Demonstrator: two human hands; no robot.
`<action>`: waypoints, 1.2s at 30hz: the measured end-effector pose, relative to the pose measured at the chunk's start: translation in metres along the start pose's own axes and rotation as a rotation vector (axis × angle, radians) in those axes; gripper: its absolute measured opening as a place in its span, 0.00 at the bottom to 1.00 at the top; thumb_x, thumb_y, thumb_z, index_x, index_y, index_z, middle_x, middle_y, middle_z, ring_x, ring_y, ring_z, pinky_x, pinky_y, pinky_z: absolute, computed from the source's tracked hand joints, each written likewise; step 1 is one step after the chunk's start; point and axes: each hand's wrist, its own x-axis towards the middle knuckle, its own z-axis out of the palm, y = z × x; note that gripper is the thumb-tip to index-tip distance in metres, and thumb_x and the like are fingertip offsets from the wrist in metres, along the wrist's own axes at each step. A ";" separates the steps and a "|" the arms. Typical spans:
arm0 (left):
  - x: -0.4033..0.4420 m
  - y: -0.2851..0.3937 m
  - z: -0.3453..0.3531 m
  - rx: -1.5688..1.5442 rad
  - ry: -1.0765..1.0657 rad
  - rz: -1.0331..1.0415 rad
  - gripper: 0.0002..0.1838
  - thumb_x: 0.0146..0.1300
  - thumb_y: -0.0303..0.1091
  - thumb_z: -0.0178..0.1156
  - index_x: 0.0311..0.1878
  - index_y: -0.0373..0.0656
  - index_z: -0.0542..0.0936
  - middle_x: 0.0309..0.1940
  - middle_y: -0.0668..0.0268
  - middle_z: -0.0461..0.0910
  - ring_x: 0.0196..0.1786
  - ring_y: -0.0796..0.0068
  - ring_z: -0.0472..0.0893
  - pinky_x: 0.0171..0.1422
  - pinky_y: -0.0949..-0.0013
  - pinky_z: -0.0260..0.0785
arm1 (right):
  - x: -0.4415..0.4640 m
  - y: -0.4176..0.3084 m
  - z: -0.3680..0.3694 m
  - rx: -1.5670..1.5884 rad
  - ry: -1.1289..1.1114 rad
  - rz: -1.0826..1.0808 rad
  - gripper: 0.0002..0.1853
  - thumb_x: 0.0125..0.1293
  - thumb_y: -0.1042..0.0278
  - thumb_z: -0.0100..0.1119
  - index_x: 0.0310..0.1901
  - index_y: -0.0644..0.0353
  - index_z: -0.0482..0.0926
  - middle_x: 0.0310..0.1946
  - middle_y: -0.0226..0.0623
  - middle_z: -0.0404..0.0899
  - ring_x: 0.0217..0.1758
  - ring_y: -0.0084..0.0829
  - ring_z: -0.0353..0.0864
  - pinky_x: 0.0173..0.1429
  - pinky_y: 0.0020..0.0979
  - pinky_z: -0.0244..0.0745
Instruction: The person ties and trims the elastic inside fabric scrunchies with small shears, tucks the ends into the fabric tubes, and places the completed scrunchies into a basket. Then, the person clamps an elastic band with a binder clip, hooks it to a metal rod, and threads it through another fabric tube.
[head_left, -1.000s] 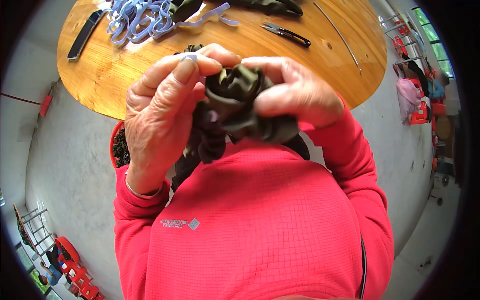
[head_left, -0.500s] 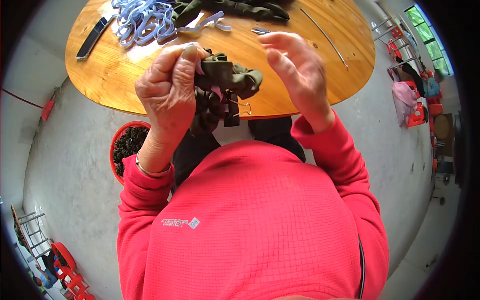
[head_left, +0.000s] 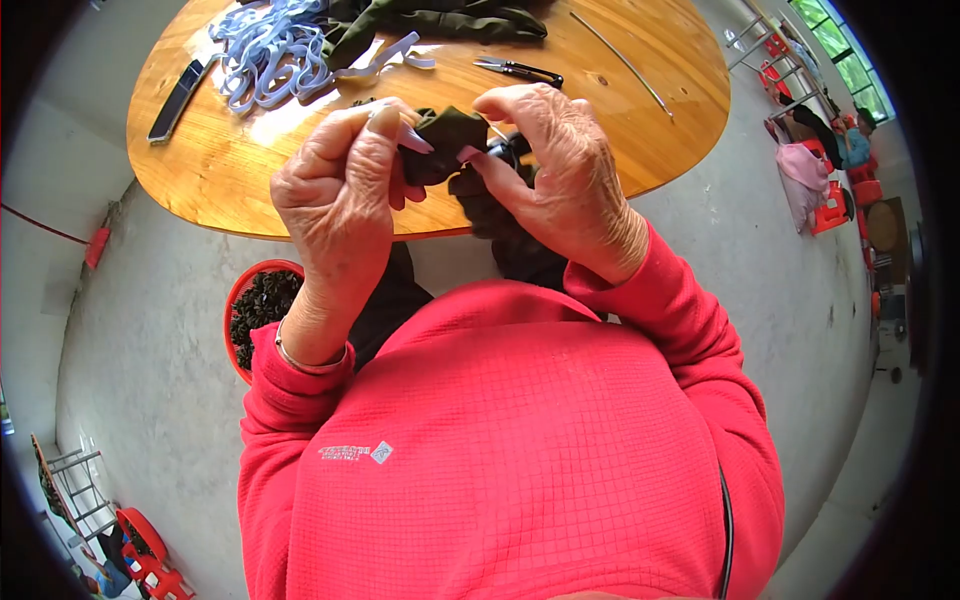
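The bare left hand (head_left: 340,190) has its grip pinched on gathered dark-green cloth (head_left: 450,130) (a flat, pale lilac strip (head_left: 414,142) shows by the thumb) above the rounded, yellow-brown wooden table (head_left: 215,170); I cannot tell whether the bare right hand (head_left: 570,170), beside the cloth, is clamped.

Fabric (head_left: 448,140) between hands (head_left: 345,205) (head_left: 575,165); on the table (head_left: 215,165) behind, ribbon (head_left: 270,60) left; snips (head_left: 525,72) right.

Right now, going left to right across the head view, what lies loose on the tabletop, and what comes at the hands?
Tabletop: dark flat object, light blue strips, small snips, thin metal rod; the dark green cloth overlaps, so I omit it. Hands: left hand, gathered green fabric, right hand.
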 end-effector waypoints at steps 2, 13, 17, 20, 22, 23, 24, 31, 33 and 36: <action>0.001 0.002 0.000 0.057 0.032 0.014 0.07 0.65 0.28 0.55 0.38 0.34 0.79 0.24 0.69 0.78 0.21 0.88 0.70 0.23 0.83 0.61 | 0.000 0.002 -0.006 -0.029 0.037 -0.022 0.12 0.48 0.67 0.65 0.35 0.57 0.75 0.28 0.35 0.75 0.33 0.38 0.74 0.39 0.37 0.63; 0.001 -0.004 0.002 0.308 -0.021 0.167 0.03 0.62 0.23 0.57 0.36 0.33 0.77 0.30 0.62 0.78 0.31 0.79 0.75 0.38 0.76 0.69 | -0.004 0.000 0.016 0.192 -0.167 0.148 0.08 0.48 0.70 0.66 0.30 0.59 0.79 0.25 0.37 0.77 0.28 0.37 0.76 0.35 0.32 0.68; 0.016 -0.016 -0.004 0.418 -0.068 0.473 0.05 0.63 0.25 0.56 0.35 0.33 0.77 0.32 0.65 0.79 0.32 0.82 0.74 0.40 0.78 0.68 | -0.003 0.008 0.023 0.313 -0.139 0.098 0.04 0.52 0.75 0.61 0.31 0.62 0.78 0.24 0.36 0.78 0.27 0.31 0.77 0.34 0.29 0.70; 0.017 -0.014 0.000 0.206 -0.045 0.279 0.07 0.66 0.28 0.54 0.35 0.34 0.77 0.31 0.67 0.79 0.32 0.85 0.72 0.38 0.80 0.66 | 0.000 0.005 0.018 0.748 -0.313 0.438 0.03 0.55 0.76 0.56 0.31 0.64 0.77 0.24 0.32 0.78 0.28 0.21 0.76 0.35 0.23 0.69; 0.015 -0.014 0.004 0.090 -0.013 0.105 0.08 0.67 0.29 0.52 0.34 0.35 0.76 0.28 0.69 0.78 0.31 0.87 0.70 0.36 0.81 0.64 | 0.008 0.004 0.008 0.909 -0.472 0.550 0.04 0.56 0.75 0.54 0.33 0.65 0.76 0.24 0.28 0.77 0.30 0.15 0.73 0.36 0.18 0.68; 0.016 -0.016 0.006 0.092 -0.005 0.073 0.09 0.67 0.29 0.52 0.34 0.35 0.76 0.27 0.70 0.77 0.30 0.87 0.69 0.35 0.82 0.63 | 0.011 0.006 0.005 0.993 -0.537 0.598 0.04 0.57 0.75 0.55 0.33 0.65 0.76 0.24 0.28 0.76 0.30 0.15 0.73 0.36 0.18 0.68; 0.017 -0.017 0.007 0.094 0.003 0.041 0.09 0.68 0.30 0.51 0.34 0.35 0.76 0.26 0.71 0.76 0.29 0.88 0.68 0.33 0.82 0.62 | 0.013 0.008 0.001 1.076 -0.602 0.646 0.05 0.57 0.75 0.55 0.34 0.65 0.76 0.24 0.27 0.76 0.30 0.15 0.73 0.37 0.19 0.68; 0.017 -0.029 -0.014 -0.114 -0.212 -0.300 0.11 0.67 0.31 0.52 0.30 0.37 0.75 0.24 0.67 0.77 0.26 0.86 0.71 0.31 0.81 0.63 | 0.013 0.025 -0.013 1.003 -0.825 0.645 0.08 0.58 0.69 0.58 0.34 0.66 0.78 0.25 0.25 0.75 0.28 0.13 0.71 0.32 0.19 0.68; 0.017 -0.024 -0.014 -0.284 -0.257 -0.477 0.13 0.66 0.35 0.53 0.29 0.37 0.75 0.26 0.62 0.79 0.27 0.83 0.74 0.33 0.80 0.66 | 0.011 0.028 -0.011 1.010 -0.825 0.595 0.07 0.57 0.70 0.59 0.33 0.66 0.78 0.25 0.25 0.75 0.26 0.14 0.71 0.30 0.19 0.68; 0.014 -0.021 -0.022 -0.443 -0.434 -0.684 0.15 0.66 0.38 0.52 0.27 0.38 0.74 0.26 0.59 0.79 0.28 0.80 0.75 0.34 0.78 0.67 | 0.010 0.029 -0.012 0.999 -0.860 0.471 0.06 0.55 0.72 0.59 0.31 0.66 0.78 0.23 0.27 0.75 0.26 0.14 0.72 0.30 0.20 0.69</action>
